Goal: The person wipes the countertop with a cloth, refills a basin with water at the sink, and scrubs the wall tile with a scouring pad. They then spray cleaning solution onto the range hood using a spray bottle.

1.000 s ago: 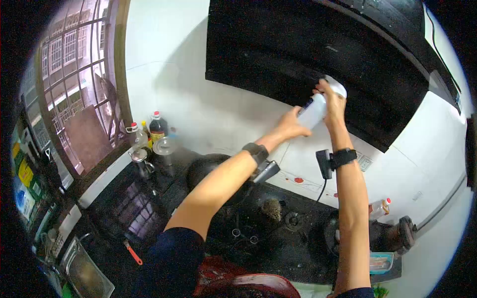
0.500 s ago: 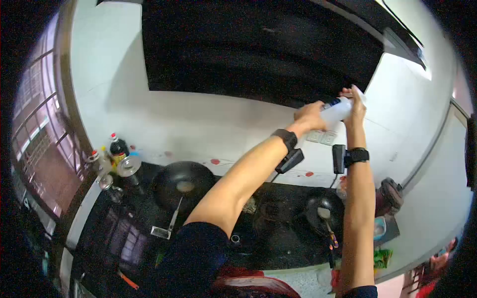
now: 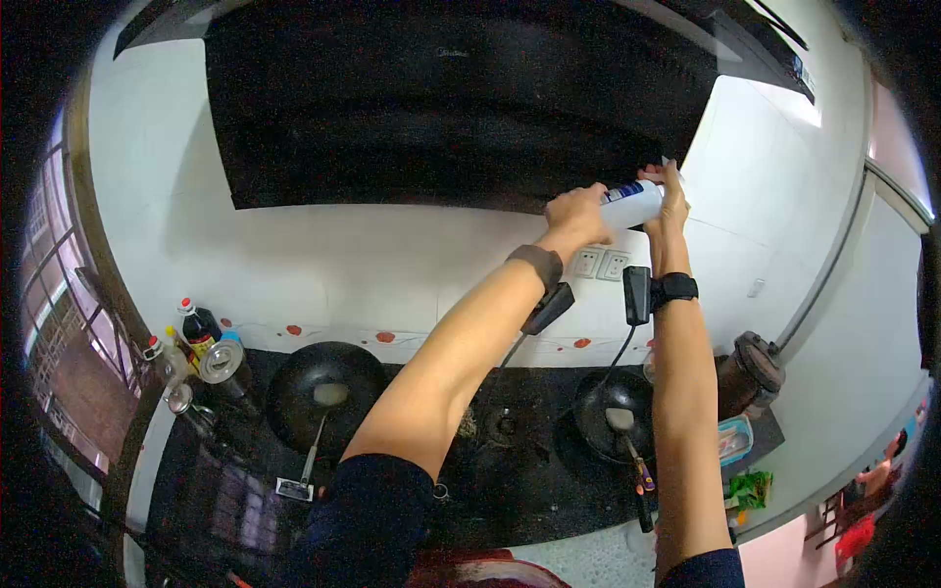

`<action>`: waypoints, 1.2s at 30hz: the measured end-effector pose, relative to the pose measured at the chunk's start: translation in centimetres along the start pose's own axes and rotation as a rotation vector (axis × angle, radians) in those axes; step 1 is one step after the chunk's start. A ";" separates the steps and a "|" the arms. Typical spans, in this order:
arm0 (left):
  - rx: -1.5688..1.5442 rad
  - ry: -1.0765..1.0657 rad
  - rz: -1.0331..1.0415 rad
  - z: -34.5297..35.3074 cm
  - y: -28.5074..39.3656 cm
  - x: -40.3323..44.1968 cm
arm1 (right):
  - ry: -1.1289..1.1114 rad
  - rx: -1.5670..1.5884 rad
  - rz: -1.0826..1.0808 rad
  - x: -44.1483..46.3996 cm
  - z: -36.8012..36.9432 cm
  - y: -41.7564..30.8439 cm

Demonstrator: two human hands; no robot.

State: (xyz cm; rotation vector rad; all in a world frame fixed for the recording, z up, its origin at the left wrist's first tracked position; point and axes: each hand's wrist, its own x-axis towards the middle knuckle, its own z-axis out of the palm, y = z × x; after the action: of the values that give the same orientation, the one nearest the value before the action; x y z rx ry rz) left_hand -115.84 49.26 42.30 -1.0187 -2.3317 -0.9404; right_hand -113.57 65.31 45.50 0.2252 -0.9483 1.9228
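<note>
A white bottle with a blue label (image 3: 632, 206) lies nearly level between my hands, just in front of the lower right edge of the black range hood (image 3: 451, 127). My left hand (image 3: 578, 216) is closed round the bottle's left end. At the other end, my right hand (image 3: 672, 204) is wrapped about the bottle's top, so the cap or nozzle is mostly hidden. Both wrists wear straps with small black devices. Below the bottle, wall sockets (image 3: 600, 263) sit on the white tiles.
A large wok (image 3: 284, 392) with a spatula stands left on the black counter, a smaller pan (image 3: 588, 397) with another right. Bottles and a clear jar (image 3: 223, 363) crowd the left corner. A dark lidded container (image 3: 753, 377) and a blue-rimmed tub (image 3: 735, 438) stand right.
The view has shifted, so the hood, hands and counter items appear farther left. Both hands still hold the bottle, which now looks more level, with its blue label more visible.
</note>
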 end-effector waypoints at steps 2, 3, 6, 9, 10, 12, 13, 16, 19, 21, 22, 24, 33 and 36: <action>0.044 -0.001 -0.007 -0.4 -0.1 -0.2 | -0.074 -0.038 -0.018 0.8 -0.1 0.6; 0.035 0.000 -0.021 -0.7 -0.4 -0.7 | -0.095 -0.050 -0.002 1.2 0.1 1.2; -0.002 0.162 -0.121 -2.3 -2.2 -2.7 | -0.309 -0.114 0.039 -0.7 4.1 2.0; 0.016 0.272 -0.235 -5.3 -7.1 -4.0 | -0.481 -0.013 0.075 -1.9 9.6 6.5; 0.004 0.297 -0.266 -6.2 -8.5 -4.6 | -0.528 -0.093 0.038 -3.7 11.7 7.3; 0.039 0.320 -0.355 -9.7 -11.4 -6.1 | -0.554 -0.074 0.133 -6.7 16.4 9.5; 0.070 0.353 -0.362 -11.2 -13.0 -7.0 | -0.605 -0.067 0.179 -6.6 18.0 11.7; 0.115 0.430 -0.332 -15.0 -17.8 -9.1 | -0.610 0.038 0.316 -9.7 22.9 15.2; 0.151 0.427 -0.371 -18.4 -20.4 -10.7 | -0.523 0.007 0.282 -12.4 26.9 17.8; 0.125 0.358 -0.394 -20.3 -21.8 -11.7 | -0.478 0.025 0.304 -13.9 28.3 19.2; 0.125 0.363 -0.398 -20.9 -22.0 -12.3 | -0.434 0.043 0.317 -14.7 29.0 19.6; 0.139 0.338 -0.478 -21.8 -22.2 -13.3 | -0.475 0.078 0.338 -15.7 29.8 19.9; -0.153 0.422 -0.350 -19.7 -23.7 -12.8 | -0.677 -0.067 0.400 -15.9 29.9 18.6; -0.247 0.384 -0.442 -19.4 -23.4 -12.8 | -0.625 -0.222 0.351 -16.7 30.4 17.9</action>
State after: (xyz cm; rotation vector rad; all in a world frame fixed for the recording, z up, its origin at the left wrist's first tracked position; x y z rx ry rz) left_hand -123.33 17.48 38.09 -0.3499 -2.1758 -1.4735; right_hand -125.98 28.42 48.39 0.5822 -1.6960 2.0775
